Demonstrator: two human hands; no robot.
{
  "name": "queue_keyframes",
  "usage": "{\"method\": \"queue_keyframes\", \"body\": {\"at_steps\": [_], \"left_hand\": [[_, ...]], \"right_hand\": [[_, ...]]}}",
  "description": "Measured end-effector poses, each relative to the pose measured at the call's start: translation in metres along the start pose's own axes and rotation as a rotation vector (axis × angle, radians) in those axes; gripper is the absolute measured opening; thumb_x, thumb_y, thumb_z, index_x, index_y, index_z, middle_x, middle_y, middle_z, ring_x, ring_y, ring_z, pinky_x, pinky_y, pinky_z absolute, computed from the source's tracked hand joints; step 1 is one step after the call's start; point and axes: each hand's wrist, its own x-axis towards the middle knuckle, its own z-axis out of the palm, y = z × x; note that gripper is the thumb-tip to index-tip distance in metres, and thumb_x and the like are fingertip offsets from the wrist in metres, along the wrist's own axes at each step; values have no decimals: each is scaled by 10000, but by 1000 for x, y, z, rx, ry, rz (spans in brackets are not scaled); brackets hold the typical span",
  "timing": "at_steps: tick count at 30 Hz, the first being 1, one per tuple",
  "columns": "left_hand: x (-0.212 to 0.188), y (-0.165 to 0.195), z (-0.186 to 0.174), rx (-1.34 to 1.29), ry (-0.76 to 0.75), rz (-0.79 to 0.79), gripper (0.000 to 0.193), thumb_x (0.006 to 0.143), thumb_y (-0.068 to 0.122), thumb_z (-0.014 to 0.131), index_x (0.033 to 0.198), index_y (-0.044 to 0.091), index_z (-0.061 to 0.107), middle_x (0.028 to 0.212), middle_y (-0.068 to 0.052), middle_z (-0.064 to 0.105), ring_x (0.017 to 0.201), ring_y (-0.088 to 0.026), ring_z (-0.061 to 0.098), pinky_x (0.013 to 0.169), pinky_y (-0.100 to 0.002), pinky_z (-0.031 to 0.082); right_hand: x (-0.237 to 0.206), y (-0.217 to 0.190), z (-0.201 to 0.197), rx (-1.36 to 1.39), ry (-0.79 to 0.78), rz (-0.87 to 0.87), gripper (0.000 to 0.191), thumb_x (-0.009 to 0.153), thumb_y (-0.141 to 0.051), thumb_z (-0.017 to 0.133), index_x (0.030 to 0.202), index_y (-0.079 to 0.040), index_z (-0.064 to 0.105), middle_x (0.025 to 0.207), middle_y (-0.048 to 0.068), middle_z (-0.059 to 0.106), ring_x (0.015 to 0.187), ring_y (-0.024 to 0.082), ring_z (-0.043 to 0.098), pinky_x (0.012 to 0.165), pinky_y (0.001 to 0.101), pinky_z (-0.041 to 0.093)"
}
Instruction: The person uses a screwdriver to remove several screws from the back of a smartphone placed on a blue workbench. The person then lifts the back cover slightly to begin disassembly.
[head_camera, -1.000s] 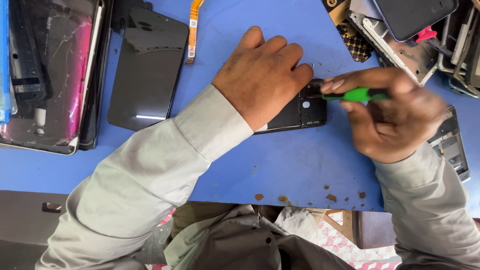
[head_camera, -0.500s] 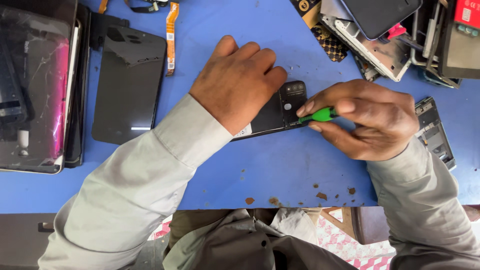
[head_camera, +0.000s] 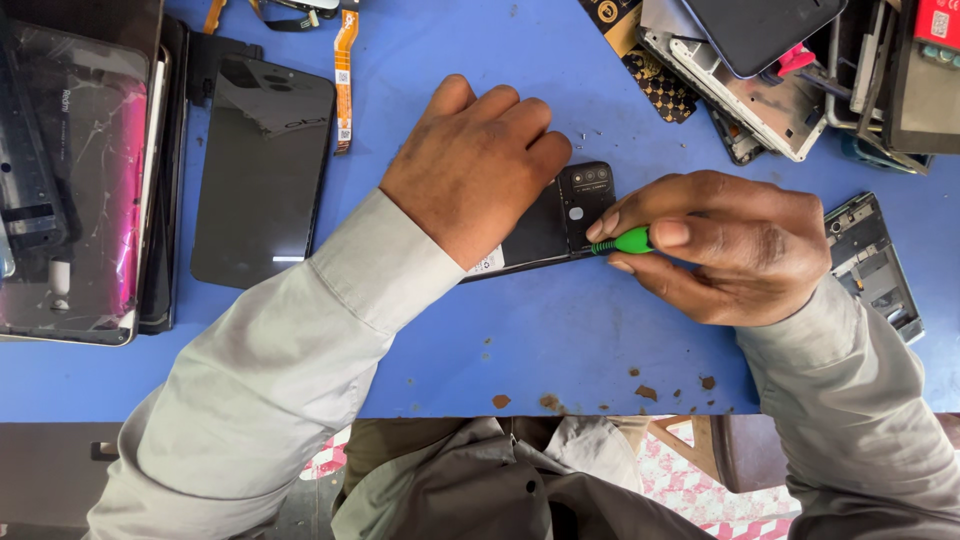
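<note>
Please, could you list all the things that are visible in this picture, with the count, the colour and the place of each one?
black phone: 1, black, back side up, middle of the table, under the left hand
green tool: 1, green, at the phone's lower right edge, pinched in the right hand
dark back cover: 1, black, left of the middle
cracked phone: 1, dark with pink tint, far left
orange ribbon cable: 1, orange, top, beside the back cover
metal phone frame: 1, silver, top right pile
small frame: 1, grey, right edge
table: 1, blue, under everything
left hand: 1, pressing flat on the phone
right hand: 1, gripping the tool
</note>
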Motion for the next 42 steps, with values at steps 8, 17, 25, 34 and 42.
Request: {"method": "queue_keyframes", "body": {"at_steps": [8,17,25,34,42], "left_hand": [[0,1,-1,-10,-9,-7,52,904,167,657,934,147,694,921,-9,586,963,-191,602,861,-396,415],[0,2,1,2,-16,-23,44,922,173,659,921,145,693,920,-9,589,954,-190,602,853,-393,416],[-1,1,2,-10,-2,-1,58,922,174,645,945,158,696,942,-6,593,967,-195,602,856,-394,416],[0,0,1,-4,5,0,65,914,170,652,951,143,697,951,-14,601,969,-197,605,854,-398,416],[2,2,2,-2,13,-9,38,918,171,674,932,142,694,938,-16,601,959,-201,606,855,-399,420]], "right_hand": [[4,-1,3,-23,-21,-89,556,734,-90,894,1191,-103,578,950,178,689,862,314,756,745,411,671],[9,-9,-3,61,-131,-16,351,857,-66,689,1191,-122,596,1017,210,715,957,347,770,789,426,674],[-5,9,2,122,-45,34,518,829,-20,792,1265,-113,529,1170,225,668,1107,343,737,921,467,664],[-14,-2,-3,164,-116,108,452,874,184,630,1239,-59,521,1122,251,683,1058,385,748,943,480,664],[-6,-6,10,93,21,66,512,824,84,819,1226,-102,564,1107,200,646,1025,334,740,880,447,678]]}}
